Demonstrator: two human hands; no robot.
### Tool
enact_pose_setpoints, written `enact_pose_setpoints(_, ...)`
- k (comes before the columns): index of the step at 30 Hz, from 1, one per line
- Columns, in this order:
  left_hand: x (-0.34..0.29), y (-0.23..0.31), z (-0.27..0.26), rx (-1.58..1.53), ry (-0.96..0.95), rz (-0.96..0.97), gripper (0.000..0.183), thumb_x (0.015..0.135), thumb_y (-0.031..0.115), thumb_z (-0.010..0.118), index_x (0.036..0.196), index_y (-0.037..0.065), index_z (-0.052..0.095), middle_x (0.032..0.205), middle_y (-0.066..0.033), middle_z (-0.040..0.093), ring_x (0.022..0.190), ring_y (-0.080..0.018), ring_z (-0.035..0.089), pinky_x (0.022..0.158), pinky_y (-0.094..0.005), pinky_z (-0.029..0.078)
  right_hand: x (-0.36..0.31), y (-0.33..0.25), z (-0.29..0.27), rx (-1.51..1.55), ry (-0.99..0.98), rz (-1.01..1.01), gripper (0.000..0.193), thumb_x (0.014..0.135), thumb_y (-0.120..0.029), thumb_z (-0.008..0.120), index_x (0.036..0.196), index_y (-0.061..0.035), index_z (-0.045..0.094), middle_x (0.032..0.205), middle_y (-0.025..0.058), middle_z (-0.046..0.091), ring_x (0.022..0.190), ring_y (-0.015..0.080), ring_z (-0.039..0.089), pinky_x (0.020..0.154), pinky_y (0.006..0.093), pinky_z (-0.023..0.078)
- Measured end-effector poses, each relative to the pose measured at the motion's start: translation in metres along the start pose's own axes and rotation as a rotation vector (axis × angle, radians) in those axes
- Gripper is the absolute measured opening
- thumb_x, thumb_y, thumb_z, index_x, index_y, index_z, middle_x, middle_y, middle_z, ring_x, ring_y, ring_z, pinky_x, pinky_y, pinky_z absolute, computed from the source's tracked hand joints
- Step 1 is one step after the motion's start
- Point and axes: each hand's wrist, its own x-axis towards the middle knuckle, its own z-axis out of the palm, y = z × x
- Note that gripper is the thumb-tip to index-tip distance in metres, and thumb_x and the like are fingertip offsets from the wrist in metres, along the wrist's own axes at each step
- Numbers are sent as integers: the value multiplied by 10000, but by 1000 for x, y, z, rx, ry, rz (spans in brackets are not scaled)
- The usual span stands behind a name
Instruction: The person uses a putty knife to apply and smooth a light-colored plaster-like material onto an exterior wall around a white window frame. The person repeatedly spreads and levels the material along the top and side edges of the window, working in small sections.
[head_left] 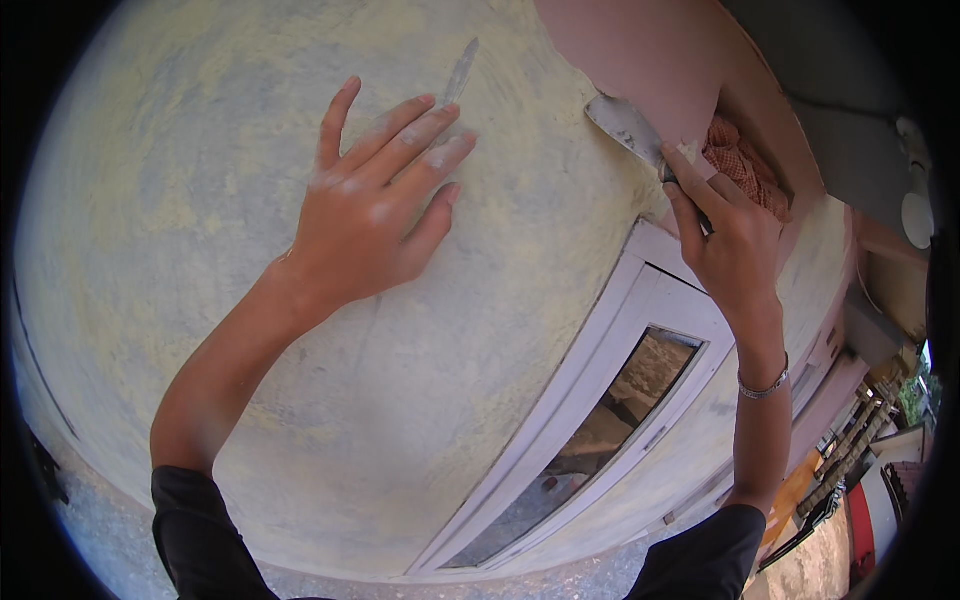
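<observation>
My left hand [372,195] lies against the patchy yellow-and-grey wall [200,220], fingers spread, with whitish residue on the fingertips. Just past those fingertips is a narrow, pointed grey streak [461,72]; whether it is a smear or a thin object I cannot tell. In my right hand [735,235] is a putty knife [627,128], fingers wrapped round its dark handle. Its metal blade, smudged with pale material, points up and left, at the border between the yellowish coating and a bare pink painted area [640,50].
Below my right hand is a white-framed window or door [600,390] with a long glass pane. A checked red cloth [738,165] sits in a recess beside the pink area. At the right edge are a white lamp [916,218], a ladder-like wooden piece [850,445] and outdoor clutter.
</observation>
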Motion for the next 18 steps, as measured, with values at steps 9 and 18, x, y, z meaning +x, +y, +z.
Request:
enact_pose_setpoints(9,-2,-8,-21,-55,115,78,332,847,-8,707,1166,39,784,1214,-132,797,1259,-335,709,1266,-593,344,16,-9,6,1,93,-28,361,978,-198,797,1338,-209,808,670,40,596,502,179,510,489,356,422)
enact_pose_setpoints(18,-6,-22,-34,-74,83,117,288,814,-20,696,1088,13,778,1084,-146,795,1115,-351,734,1115,-553,507,18,-8,2,-2,79,-55,354,972,-194,799,1326,-202,810,672,61,613,514,225,547,501,376,443)
